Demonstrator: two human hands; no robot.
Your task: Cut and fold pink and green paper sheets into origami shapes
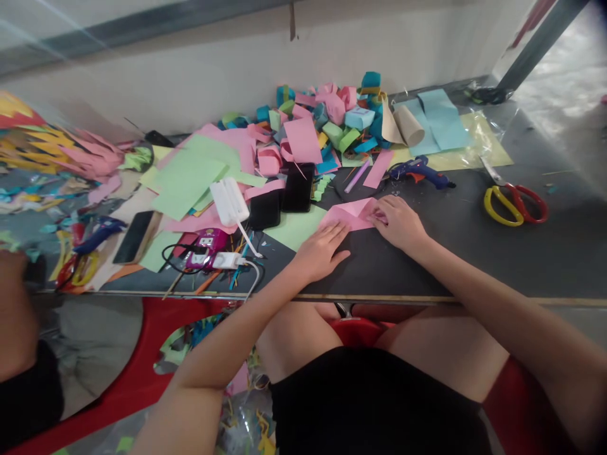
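A folded sheet of pink paper [349, 215] lies on the dark tabletop in front of me. Fingers flat and thumb apart, my left hand [323, 251] presses on its near left part. My right hand [397, 222] has its fingers closed around the paper's right end, where the edge is bent up; the fingertips are partly hidden. Under the left side of the pink paper, a light green sheet [294, 229] sticks out. Just beyond the hands are a purple stick [356, 177] and a blue glue gun [422, 172].
Red-and-yellow scissors [513, 201] lie on the right. Coloured paper loops [327, 110] are heaped against the wall. Black phones [298, 188], a white adapter [229, 201] and a magenta power strip [206, 248] with cables sit left. A co-worker's arm [16, 316] is at far left.
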